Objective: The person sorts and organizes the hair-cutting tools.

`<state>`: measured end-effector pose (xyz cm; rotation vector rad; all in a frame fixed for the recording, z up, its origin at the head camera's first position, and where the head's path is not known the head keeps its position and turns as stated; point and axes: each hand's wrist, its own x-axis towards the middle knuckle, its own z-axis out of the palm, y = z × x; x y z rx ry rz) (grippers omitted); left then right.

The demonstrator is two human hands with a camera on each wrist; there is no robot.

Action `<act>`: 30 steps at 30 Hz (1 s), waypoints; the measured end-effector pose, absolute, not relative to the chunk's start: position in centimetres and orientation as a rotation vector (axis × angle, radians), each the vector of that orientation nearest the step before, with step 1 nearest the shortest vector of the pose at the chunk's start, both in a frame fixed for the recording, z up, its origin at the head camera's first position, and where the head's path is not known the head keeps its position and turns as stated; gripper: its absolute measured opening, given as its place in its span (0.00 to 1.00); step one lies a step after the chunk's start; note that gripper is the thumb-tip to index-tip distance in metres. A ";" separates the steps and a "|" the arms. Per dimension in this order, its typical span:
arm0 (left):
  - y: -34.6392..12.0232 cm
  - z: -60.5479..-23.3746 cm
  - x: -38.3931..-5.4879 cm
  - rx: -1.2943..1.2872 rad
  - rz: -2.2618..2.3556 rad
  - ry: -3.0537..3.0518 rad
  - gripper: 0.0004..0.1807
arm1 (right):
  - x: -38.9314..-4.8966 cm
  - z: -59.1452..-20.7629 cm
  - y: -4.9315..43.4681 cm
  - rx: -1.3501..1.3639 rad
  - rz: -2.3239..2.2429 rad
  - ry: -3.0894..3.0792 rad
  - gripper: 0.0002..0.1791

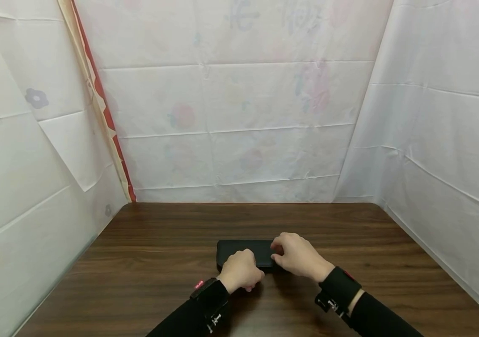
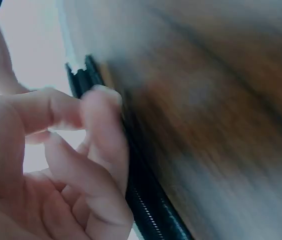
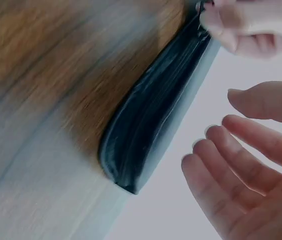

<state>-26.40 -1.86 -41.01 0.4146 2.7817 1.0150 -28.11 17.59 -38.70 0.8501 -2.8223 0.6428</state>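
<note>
A black zippered case lies flat on the wooden table, its long side toward me. My left hand is at the near edge of the case, thumb and index finger pinched together at the zipper pull, which the fingertips mostly hide. Zipper teeth run along that edge in the left wrist view. Over the case's right end hovers my right hand, fingers loosely bent and spread from the thumb. In the right wrist view this hand holds nothing, apart from the case's side.
The dark brown wooden table extends around the case on all sides. White sheeting hangs behind and at both sides, and a red-and-cream strip runs down the back left corner. Black bands with cameras sit on both wrists.
</note>
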 end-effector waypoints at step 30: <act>0.1 -40.7 -25.5 0.652 0.229 3.156 0.12 | -31.4 -39.9 17.7 0.877 0.415 -3.154 0.53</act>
